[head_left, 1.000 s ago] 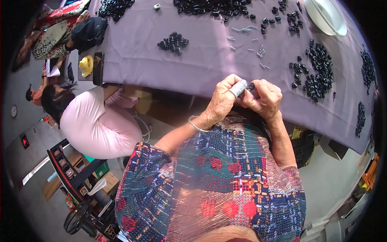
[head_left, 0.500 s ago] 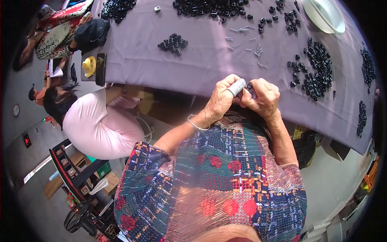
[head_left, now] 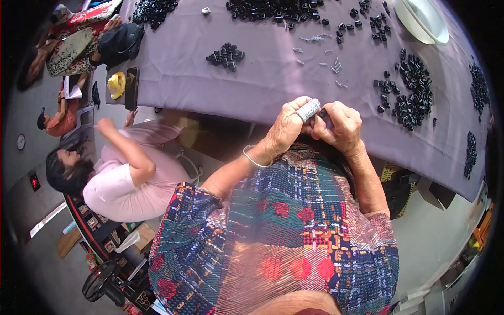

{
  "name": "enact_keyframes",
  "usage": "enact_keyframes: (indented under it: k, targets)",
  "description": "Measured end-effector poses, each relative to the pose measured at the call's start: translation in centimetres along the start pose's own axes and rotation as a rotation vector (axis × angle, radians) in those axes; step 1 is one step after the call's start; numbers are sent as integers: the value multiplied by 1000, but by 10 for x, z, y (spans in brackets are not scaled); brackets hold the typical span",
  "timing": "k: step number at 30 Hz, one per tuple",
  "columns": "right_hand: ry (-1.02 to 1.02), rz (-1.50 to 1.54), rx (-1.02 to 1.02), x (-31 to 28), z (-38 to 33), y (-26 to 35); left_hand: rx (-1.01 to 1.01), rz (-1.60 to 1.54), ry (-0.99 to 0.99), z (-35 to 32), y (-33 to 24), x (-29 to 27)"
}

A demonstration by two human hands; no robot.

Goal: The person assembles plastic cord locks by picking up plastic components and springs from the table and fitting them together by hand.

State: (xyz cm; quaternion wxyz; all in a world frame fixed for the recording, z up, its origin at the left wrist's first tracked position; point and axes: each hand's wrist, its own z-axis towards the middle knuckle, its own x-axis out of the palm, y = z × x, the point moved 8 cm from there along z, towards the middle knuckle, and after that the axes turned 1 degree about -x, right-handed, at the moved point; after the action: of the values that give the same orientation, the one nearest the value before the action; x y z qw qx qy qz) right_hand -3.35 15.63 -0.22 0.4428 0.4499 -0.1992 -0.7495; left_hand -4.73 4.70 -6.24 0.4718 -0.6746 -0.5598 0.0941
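Observation:
My left hand (head_left: 287, 126) and my right hand (head_left: 340, 125) meet just off the near edge of the table, fingers bent and pressed together. A grey speckled wrap (head_left: 308, 110) covers a finger of my left hand. Between the hands shows a small black plastic part (head_left: 323, 112), pinched in my right fingers. Whatever my left fingertips grip is hidden behind the knuckles. Beyond the hands on the cloth lie several small metal springs (head_left: 336, 67). A small heap of black parts (head_left: 226, 56) sits to their left, and a larger heap (head_left: 413, 92) to the right.
A purple-grey cloth (head_left: 252, 86) covers the table. More black parts (head_left: 275, 9) pile at the far side, near a white basin (head_left: 422, 20). A yellow object (head_left: 116, 85) lies by the left corner. A person in pink (head_left: 131, 173) sits close on my left; others are farther off.
My hands stay together, with a slight shift of the right fingers around the black part. The person in pink has leaned back and raised an arm.

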Motion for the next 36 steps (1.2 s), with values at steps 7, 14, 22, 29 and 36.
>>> enact_keyframes:
  k: [7,14,22,29,36]
  targets:
    - [39,-77,-54,4,-4,3,62,-52,64,-5,0,0]
    - [-91,-120,-28,-27,9,5,500,423,-304,-18,-57,-37]
    - [-386,-544,346,-129,-12,-63,1081,1445,-752,-20,-130,-78]
    - [-115,-602,456,-120,16,-110,991,1401,-858,-16,-139,-124]
    - [66,-742,382,-104,27,-105,1163,1368,-934,-40,-135,-78]
